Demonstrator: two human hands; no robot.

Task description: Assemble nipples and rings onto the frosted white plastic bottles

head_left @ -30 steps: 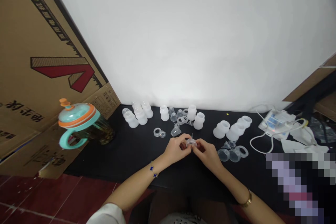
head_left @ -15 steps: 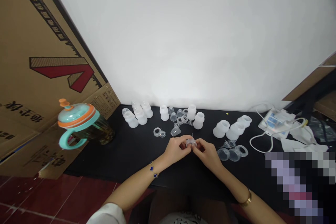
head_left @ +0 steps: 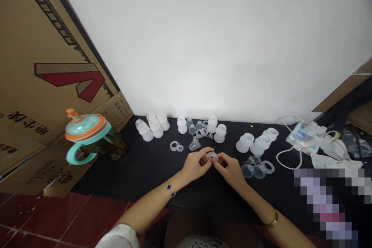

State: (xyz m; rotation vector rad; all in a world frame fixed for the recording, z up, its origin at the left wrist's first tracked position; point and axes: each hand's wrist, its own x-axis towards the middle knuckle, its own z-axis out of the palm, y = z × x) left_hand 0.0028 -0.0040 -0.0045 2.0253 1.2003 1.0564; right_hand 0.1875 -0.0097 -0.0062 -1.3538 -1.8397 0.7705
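Note:
Between my fingertips, above the black table (head_left: pixel 139 174), is a small translucent ring (head_left: pixel 212 156) with a thin stem sticking up. My left hand (head_left: pixel 195 166) pinches its left side, and my right hand (head_left: pixel 231 168) grips its right side. Just beyond my left hand lie a clear cap (head_left: pixel 194 144) on its side and a loose ring (head_left: pixel 174 146). White bottles (head_left: pixel 220 133) stand behind my hands, with several clear nipples and rings among them. To the right of my right hand are more clear caps (head_left: pixel 247 170) and a ring (head_left: pixel 267 167).
Several capped bottles (head_left: pixel 156 128) stand at the back left, and open bottles (head_left: pixel 257 145) at the right. A teal-lidded jug (head_left: pixel 95 135) is at the left by a large cardboard box (head_left: pixel 58 62). A white cable (head_left: pixel 283 161) and papers lie far right.
The small ring between my fingers has tilted slightly. My hands have barely moved, and the bottles and loose parts look unmoved.

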